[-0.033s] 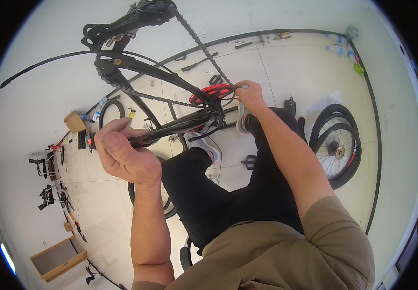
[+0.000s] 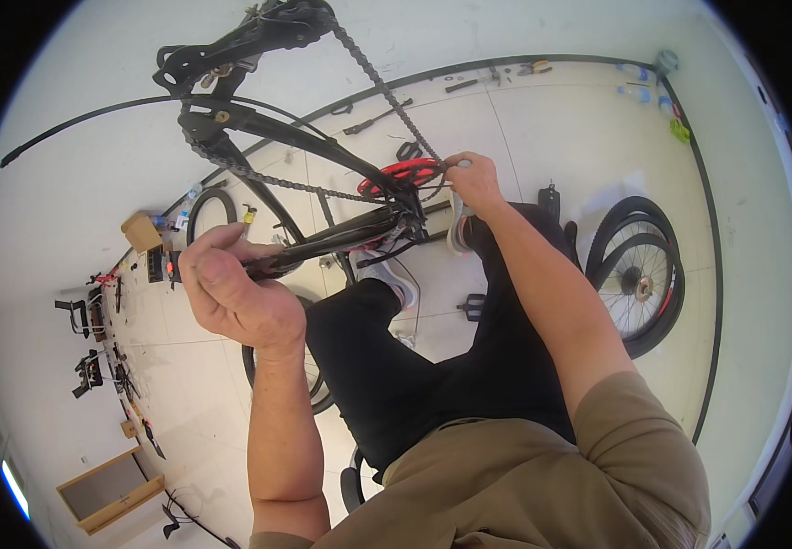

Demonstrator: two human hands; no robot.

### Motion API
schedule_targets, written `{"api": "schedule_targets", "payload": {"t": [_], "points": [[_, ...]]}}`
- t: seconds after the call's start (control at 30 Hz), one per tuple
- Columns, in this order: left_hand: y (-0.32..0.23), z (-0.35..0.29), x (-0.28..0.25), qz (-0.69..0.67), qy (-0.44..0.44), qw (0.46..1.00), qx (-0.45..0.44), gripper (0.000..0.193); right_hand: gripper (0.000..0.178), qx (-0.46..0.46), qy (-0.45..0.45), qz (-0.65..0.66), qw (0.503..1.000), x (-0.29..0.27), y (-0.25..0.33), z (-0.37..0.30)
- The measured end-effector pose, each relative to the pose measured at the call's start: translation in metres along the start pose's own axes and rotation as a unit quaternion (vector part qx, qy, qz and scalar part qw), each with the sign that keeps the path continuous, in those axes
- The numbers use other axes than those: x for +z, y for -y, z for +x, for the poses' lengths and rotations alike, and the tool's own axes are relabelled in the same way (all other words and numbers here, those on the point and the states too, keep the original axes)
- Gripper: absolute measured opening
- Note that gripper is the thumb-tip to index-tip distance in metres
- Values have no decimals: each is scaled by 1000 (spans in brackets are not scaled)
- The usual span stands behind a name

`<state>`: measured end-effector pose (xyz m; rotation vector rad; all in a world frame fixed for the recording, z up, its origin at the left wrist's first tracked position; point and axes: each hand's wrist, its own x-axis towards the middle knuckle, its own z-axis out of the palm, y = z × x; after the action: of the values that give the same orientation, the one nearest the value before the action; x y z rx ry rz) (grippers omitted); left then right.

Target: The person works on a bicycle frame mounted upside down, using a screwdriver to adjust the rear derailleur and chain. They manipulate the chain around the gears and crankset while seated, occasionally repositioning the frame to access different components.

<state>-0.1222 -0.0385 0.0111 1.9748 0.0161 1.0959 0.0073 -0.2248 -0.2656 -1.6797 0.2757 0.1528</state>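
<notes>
A black bicycle frame (image 2: 323, 242) is held up over my legs and feet. My left hand (image 2: 245, 288) is closed round the near-left end of one of its tubes, the fingers curled over it. At the bottom of the frame sits a red chainring (image 2: 400, 176). The dark chain (image 2: 380, 84) hangs from the rear derailleur end (image 2: 249, 46) and runs down to the chainring. Beside the chainring's right edge, my right hand (image 2: 475, 180) pinches the chain between thumb and fingers. The fingertips partly hide the links there.
Wheels with tyres (image 2: 638, 279) lie on the floor at right. One pedal (image 2: 472, 306) lies between my feet, another (image 2: 549, 198) beyond my right knee. Tools, including a hammer (image 2: 462, 86) and pliers (image 2: 535, 68), line the far wall. A cardboard box (image 2: 142, 232) stands at left.
</notes>
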Motion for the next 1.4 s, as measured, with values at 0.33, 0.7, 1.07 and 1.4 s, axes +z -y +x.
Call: {"api": "schedule_targets", "payload": {"t": [0.33, 0.7, 1.07, 1.4], "points": [[5, 0, 1, -5, -6, 1000, 13, 50, 19, 19, -25, -47, 998, -1, 2, -2], [5, 1, -2, -5, 10, 1000, 21, 49, 18, 19, -26, -70, 997, -2, 4, -3], [7, 1, -4, -14, 13, 1000, 24, 46, 18, -25, -37, -89, 995, -1, 9, -10], [5, 1, -2, -5, 3, 1000, 20, 47, 17, -22, -29, -95, 995, -3, 18, -13]]}}
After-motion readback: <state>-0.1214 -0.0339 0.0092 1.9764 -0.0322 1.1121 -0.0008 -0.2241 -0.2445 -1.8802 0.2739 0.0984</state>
